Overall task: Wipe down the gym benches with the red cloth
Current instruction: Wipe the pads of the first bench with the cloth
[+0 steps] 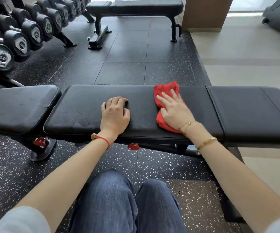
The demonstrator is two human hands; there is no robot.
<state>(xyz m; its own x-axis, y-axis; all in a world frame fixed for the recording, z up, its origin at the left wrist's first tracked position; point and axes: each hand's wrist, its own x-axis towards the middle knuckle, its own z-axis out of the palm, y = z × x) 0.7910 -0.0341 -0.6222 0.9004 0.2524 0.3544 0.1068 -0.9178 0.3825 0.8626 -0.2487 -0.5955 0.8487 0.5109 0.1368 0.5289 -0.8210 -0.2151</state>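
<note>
The red cloth [165, 105] looks soft, light and prone to bunching, so the right hand [174, 110] presses it flat-fingered on the bench [78, 106], left hand [115, 113] bracing with bent fingers, gripping nothing

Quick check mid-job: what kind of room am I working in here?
Almost certainly a gym's free-weights area: a rack of dumbbells, padded benches, and speckled rubber floor tiles.

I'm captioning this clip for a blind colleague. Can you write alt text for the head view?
A person's right hand presses a red cloth flat on a black gym bench while the left hand rests curled on the pad beside it. Dumbbells and a second bench stand behind.
</note>
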